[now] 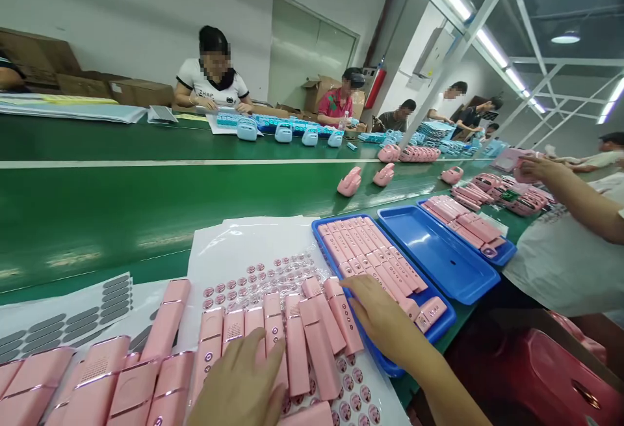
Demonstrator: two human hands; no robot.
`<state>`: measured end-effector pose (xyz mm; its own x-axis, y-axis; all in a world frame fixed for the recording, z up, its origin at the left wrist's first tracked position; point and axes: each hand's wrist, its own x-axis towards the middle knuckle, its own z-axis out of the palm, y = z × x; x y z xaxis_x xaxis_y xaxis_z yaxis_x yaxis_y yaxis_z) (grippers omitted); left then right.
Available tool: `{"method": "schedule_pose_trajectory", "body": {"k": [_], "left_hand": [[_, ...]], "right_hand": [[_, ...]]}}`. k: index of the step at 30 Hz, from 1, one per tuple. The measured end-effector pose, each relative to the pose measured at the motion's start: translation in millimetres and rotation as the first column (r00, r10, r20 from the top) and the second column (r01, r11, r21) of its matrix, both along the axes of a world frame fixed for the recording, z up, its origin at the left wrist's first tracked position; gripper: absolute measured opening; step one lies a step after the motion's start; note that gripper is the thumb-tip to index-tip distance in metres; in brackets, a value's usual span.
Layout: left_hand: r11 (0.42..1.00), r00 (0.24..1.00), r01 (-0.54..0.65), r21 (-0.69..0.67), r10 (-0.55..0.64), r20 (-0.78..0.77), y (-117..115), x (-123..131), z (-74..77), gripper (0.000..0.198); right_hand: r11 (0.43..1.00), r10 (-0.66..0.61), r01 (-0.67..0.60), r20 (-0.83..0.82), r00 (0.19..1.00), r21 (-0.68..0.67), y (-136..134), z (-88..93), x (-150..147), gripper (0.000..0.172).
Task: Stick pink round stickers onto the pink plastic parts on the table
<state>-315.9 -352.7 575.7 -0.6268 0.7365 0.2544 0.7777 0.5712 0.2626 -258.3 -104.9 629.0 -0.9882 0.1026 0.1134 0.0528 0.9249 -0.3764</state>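
The left hand [234, 380] is resting on pink plastic bars [297, 348] at six o'clock (whether its grip is clamped is hard to tell), and the right hand [380, 315] is lying spread, fingers apart, on their edge, near a blue tray [424, 341] at five o'clock, over a sheet of round stickers [273, 276].

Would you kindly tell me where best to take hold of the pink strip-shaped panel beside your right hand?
Pinch the pink panel across its width near its lower end, from above and the right, with your right hand. It lies flat and long, and another panel sits close on its left, so the right edge looks freest.
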Motion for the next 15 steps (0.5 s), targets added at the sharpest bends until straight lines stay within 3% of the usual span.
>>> {"method": "schedule_pose_trajectory", "body": {"k": [3,5,9,15], "left_hand": [[0.976,0.981,-0.148,-0.157,0.125,-0.148,30,4,1.3,0.039],[0.951,0.959,-0.252,-0.177,0.221,-0.176,45,6,3.6,0.038],[0.929,0.946,-0.313,-0.198,0.287,-0.149,61,9,8.4,0.039],[0.912,0.935,-0.354,-0.207,0.339,-0.106,71,3,8.9,0.055]], "right_hand": [[0.993,0.098,-0.1,-0.028,0.995,-0.069,-23,4.5,-52,0.034],[0.986,0.146,-0.146,-0.012,0.989,-0.086,-32,-0.8,-89,0.034],[0.976,0.212,-0.206,0.083,0.974,-0.073,-41,-20.6,-147,0.027],[0.977,0.213,-0.211,0.149,0.966,-0.027,-48,-37.0,-163,0.027]]}}
